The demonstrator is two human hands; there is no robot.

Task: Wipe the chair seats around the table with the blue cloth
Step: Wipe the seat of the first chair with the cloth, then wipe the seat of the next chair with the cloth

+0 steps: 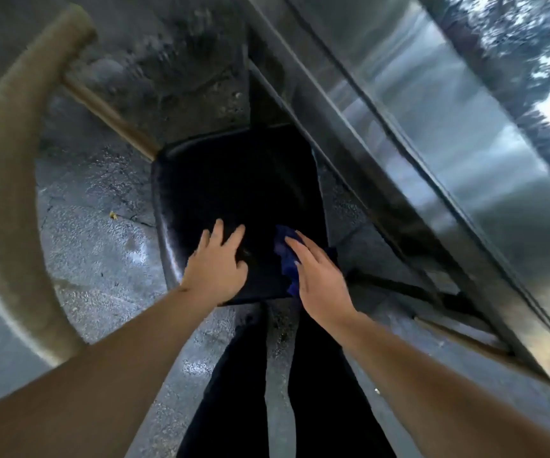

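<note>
A black padded chair seat (234, 193) lies below me, pushed partly under the table. My left hand (216, 266) rests flat on the seat's near left part, fingers spread, holding nothing. My right hand (316, 276) presses the crumpled blue cloth (286, 256) onto the seat's near right edge, fingers extended over it. Part of the cloth is hidden beneath that hand.
The shiny metal table top (448, 143) runs diagonally along the right, its edge close to my right hand. A curved tan chair back (6, 180) arcs on the left. Wet grey concrete ground (95, 252) surrounds the seat. My dark-trousered legs (316, 391) stand below.
</note>
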